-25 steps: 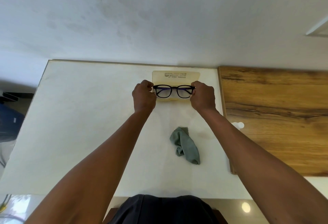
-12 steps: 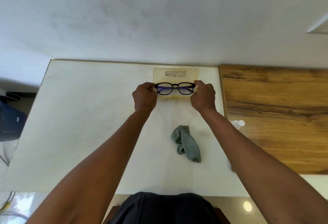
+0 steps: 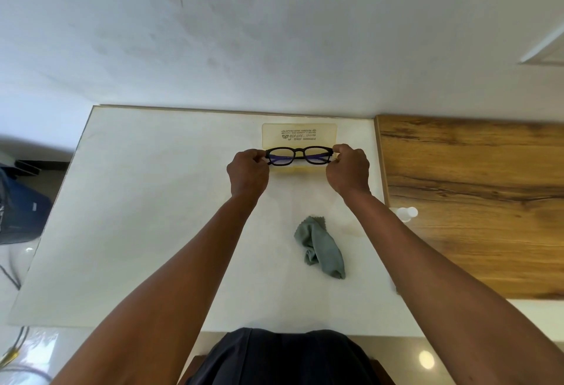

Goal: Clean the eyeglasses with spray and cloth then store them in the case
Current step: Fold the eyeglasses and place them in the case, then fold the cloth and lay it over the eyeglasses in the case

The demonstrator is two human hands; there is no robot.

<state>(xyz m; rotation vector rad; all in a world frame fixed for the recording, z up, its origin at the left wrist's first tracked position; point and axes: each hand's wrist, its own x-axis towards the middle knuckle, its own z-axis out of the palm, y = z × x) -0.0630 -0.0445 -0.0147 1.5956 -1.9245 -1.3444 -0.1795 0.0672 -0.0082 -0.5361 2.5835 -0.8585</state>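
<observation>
Black-framed eyeglasses (image 3: 299, 156) are held level at the far middle of the white table (image 3: 152, 201). My left hand (image 3: 247, 172) pinches their left end and my right hand (image 3: 348, 171) pinches their right end. Right behind and under them lies the pale yellow translucent case (image 3: 299, 134), open, its lid with printed text lying flat toward the wall. The glasses hover over the case's lower tray, which they mostly hide. A crumpled grey-green cloth (image 3: 320, 247) lies on the table nearer to me. The small clear spray bottle (image 3: 407, 213) lies at the table's right edge, partly behind my right forearm.
A wooden board (image 3: 473, 201) adjoins the table on the right. A white wall rises just behind the table. A dark blue bag (image 3: 21, 216) and cables sit on the floor to the left. My dark-clothed lap is at the bottom edge.
Both hands have tilted the glasses from upright to flatter and lowered them slightly toward the case's tray. The cloth and bottle have not moved.
</observation>
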